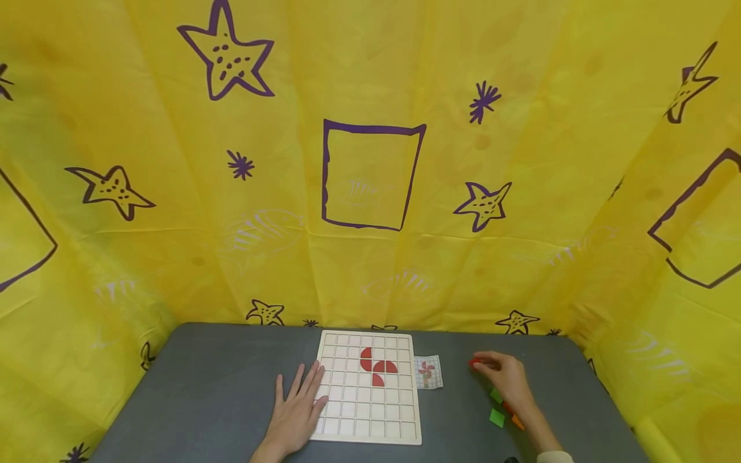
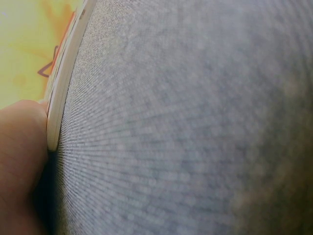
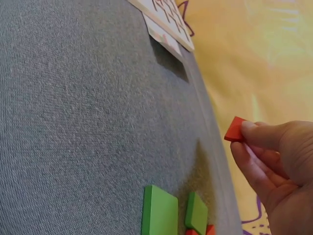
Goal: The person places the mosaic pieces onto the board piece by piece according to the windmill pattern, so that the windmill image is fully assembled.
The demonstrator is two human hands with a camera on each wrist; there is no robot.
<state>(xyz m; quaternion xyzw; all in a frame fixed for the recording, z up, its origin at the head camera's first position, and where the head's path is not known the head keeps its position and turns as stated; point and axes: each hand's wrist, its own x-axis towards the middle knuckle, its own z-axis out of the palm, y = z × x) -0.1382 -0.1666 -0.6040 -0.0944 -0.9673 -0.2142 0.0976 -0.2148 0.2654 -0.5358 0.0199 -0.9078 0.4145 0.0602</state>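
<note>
My left hand (image 1: 294,410) lies with spread fingers over the left edge of a white gridded board (image 1: 365,411). In the left wrist view its thumb touches the board's pale side (image 2: 62,105). Red quarter-circle tiles (image 1: 385,366) sit in several squares in the upper middle of the grid. To the right of the board, my right hand (image 1: 512,382) pinches a small red tile (image 3: 234,129) between thumb and fingers, raised over the table. The tile's outer corner shows; the rest is hidden by the fingertips.
A small card (image 1: 429,381) printed with a red pattern on a grid lies against the board's right edge. Below my right hand lie green tiles (image 1: 496,418), an orange tile (image 1: 518,422) and red ones (image 3: 210,229). A yellow curtain (image 1: 370,270) surrounds the dark grey table (image 1: 214,386).
</note>
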